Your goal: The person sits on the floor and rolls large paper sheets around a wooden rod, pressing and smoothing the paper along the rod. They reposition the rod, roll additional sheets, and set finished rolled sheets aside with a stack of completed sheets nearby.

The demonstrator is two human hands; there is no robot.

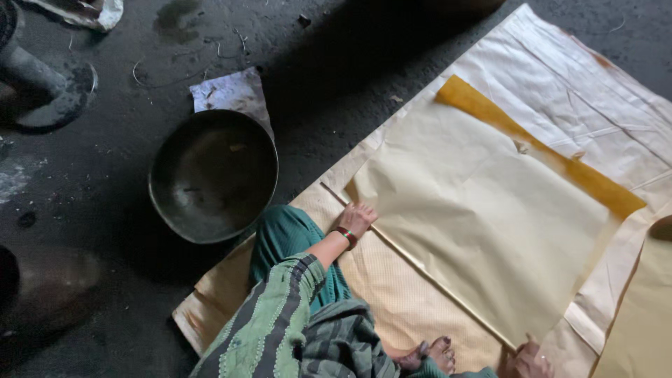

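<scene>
Pale tan paper sheet (483, 210), large and roughly square, lies flat on a bigger cream-coloured woven mat (602, 91) spread over the dark grey concrete floor (336, 77). Along the sheet's far edge runs a mustard-yellow strip (539, 147), and a thin straight stick (420, 264) lies along its near edge. The left hand (357, 217) presses flat with spread fingers on the near-left corner of the sheet, right at the upper end of the stick; a red and green bangle (346, 236) sits on that wrist. The right hand (530, 360) rests at the near-right corner, by the lower end of the stick, partly cut off by the picture's edge, so whether it pinches the paper or only touches it cannot be told. The two hands are well apart, one at each end of the near edge. A bare foot (434, 353) rests on the mat between them, beside green striped cloth (280, 329). Left of the mat, on the floor, sits a round dark metal bowl (213, 175), with a crumpled grey scrap of paper (231, 91) just behind it.
</scene>
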